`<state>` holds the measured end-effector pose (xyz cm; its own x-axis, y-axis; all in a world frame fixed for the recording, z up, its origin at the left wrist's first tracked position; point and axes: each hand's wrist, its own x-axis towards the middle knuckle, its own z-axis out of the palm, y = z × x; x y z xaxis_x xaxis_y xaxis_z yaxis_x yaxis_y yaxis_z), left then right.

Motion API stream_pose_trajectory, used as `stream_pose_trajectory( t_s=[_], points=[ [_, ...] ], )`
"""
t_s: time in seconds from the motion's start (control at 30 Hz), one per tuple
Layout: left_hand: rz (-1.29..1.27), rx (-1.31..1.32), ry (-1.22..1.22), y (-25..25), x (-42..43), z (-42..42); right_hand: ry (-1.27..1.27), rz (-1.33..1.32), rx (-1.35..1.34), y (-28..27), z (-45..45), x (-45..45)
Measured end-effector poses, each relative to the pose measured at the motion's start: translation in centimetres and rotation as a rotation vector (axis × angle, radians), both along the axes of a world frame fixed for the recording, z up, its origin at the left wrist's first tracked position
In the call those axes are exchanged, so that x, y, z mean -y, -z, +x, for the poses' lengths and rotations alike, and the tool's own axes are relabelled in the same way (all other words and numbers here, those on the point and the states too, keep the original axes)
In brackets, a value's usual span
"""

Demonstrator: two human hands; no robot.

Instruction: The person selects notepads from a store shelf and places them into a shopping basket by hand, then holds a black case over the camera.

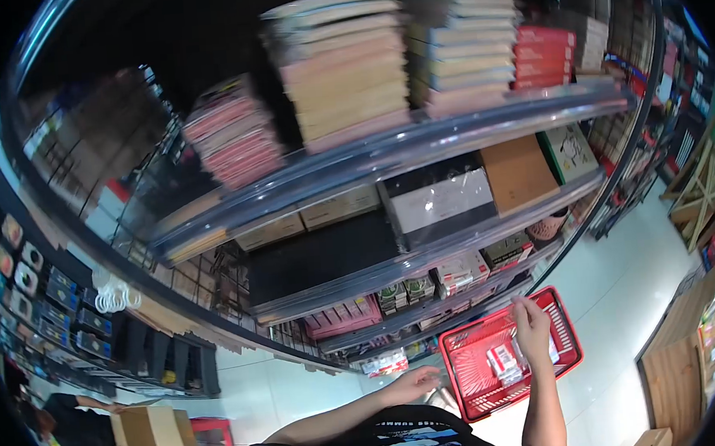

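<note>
A red plastic basket (462,388) is in front of me at the lower right, with small red-and-white packages (504,363) inside. My right hand (532,327) is over the basket, its fingers bent together; anything between them is too small to make out. Left of the basket, my left hand (419,382) hangs beside its rim with loosely bent fingers and nothing visible in it.
A dark metal shelf rack (403,158) stands ahead, holding stacks of wrapped books (347,74) and boxes (443,200). At lower left, another person (78,429) handles a cardboard box (152,432). A wooden crate (674,358) stands right; tiled floor (611,288) lies between.
</note>
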<state>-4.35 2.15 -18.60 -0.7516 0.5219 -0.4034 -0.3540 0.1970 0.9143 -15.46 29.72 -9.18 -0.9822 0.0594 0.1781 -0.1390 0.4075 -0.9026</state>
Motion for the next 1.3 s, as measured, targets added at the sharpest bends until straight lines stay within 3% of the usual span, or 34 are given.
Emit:
stream_pose_trajectory(
  t_s=[0.07,0.17,0.23,0.43,0.57,0.63,0.67,0.73,0.77,0.93,1.3],
  points=[
    [0.007,-0.117,-0.040,-0.2,1.1,0.6,-0.075,-0.022,-0.104,-8.8,0.2,3.3],
    [0.118,-0.114,-0.100,-0.4,2.8,1.4,-0.256,-0.099,-0.378,-17.5,0.7,7.7],
    [0.165,-0.071,-0.149,-1.2,4.1,2.1,-0.361,0.045,-0.669,-23.6,2.0,10.9],
    [0.151,-0.133,-0.223,-0.4,7.1,4.3,-0.423,0.307,-1.177,-34.9,3.4,20.6],
    [0.175,-0.251,-0.305,-0.5,8.2,5.2,-0.415,0.415,-1.208,-37.5,1.9,25.9],
    [0.158,-0.296,-0.354,-0.3,8.8,5.4,-0.215,0.673,-1.233,-37.9,1.0,28.1],
    [0.161,-0.288,-0.372,-0.1,9.0,5.6,-0.237,0.668,-1.232,-38.2,0.9,29.0],
    [0.240,-0.314,-0.358,0.3,9.5,6.0,-0.191,0.904,-0.899,-39.2,0.9,30.7],
    [0.257,-0.276,-0.354,0.0,9.6,6.4,-0.231,0.994,-0.908,-39.3,-0.2,31.4],
    [0.252,-0.201,-0.330,-0.2,9.9,6.7,-0.186,1.038,-0.662,-39.9,-0.7,32.1],
    [0.247,-0.236,-0.335,-3.4,10.4,5.9,-0.243,0.864,-0.893,-39.1,-2.1,31.2]
  ],
)
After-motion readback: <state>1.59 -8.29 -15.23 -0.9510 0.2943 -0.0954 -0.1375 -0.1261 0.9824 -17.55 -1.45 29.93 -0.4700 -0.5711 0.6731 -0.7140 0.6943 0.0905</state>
